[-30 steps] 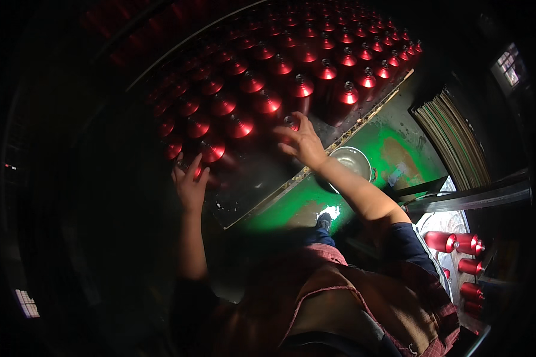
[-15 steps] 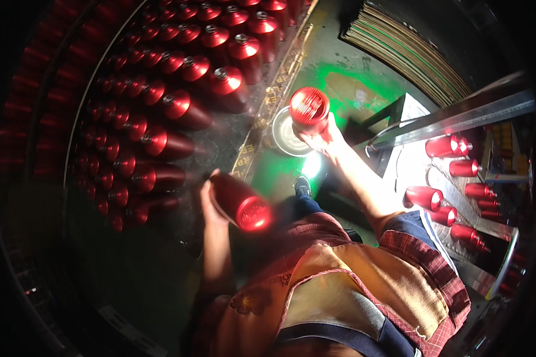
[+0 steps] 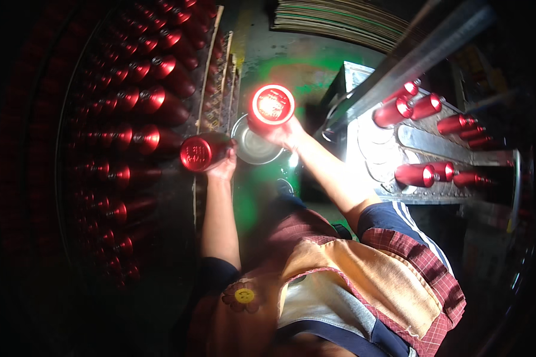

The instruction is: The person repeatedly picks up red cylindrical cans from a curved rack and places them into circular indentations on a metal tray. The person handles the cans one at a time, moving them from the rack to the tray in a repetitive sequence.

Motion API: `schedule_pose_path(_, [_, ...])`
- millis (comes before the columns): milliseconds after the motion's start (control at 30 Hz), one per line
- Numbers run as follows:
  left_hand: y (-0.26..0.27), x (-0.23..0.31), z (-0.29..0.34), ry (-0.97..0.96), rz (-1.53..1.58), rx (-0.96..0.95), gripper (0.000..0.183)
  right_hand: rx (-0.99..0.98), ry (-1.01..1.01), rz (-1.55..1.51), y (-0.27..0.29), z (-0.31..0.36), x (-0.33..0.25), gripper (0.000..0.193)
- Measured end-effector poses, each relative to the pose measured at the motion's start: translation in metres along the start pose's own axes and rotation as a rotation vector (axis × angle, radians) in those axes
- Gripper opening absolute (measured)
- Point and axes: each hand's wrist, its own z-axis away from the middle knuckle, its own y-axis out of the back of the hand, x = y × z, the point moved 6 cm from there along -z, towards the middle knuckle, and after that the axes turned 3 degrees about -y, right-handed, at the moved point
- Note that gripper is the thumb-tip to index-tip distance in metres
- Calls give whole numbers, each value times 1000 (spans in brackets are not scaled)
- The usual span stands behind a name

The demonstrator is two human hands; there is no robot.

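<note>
My left hand (image 3: pixel 223 169) is closed around a shiny red metal cylinder (image 3: pixel 198 152), its stamped flat base turned up toward me. My right hand (image 3: pixel 287 134) grips a second red metal cylinder (image 3: pixel 273 107) a little higher and to the right, base also up and glaring in the light. The far ends of both cylinders are hidden. Below and between the hands sits a round pale basin (image 3: pixel 257 156), partly covered by the right cylinder. The left cylinder is close to the rows of standing red cylinders (image 3: pixel 151 138).
Rows of upright cylinders with narrow necks fill the left, beside a board edge (image 3: pixel 209 65). At right, a brightly lit metal table (image 3: pixel 363 143) carries several more cylinders (image 3: pixel 414 175). A metal bar (image 3: pixel 393 71) crosses above it. Stacked flat sheets (image 3: pixel 333 24) lie at the back.
My left hand has moved up with its cylinder, now near the right one. The right cylinder has tipped so its base faces me more. The whole view has turned.
</note>
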Motion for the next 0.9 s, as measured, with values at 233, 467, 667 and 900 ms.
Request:
schedule_pose_path(233, [8, -50, 76, 314, -266, -117, 55, 132, 395, 211, 52, 188, -11, 55])
schedule_pose_path(467, [8, -172, 141, 84, -1034, 189, 42, 734, 904, 263, 126, 485, -8, 42])
schedule_pose_path(667, [-56, -423, 108, -47, -1796, -434, 31, 1526, 1679, 707, 133, 775, -106, 36])
schedule_pose_path(900, [-65, -747, 40, -315, -2080, -997, 30, 1964, 1901, 1367, 109, 952, -366, 45])
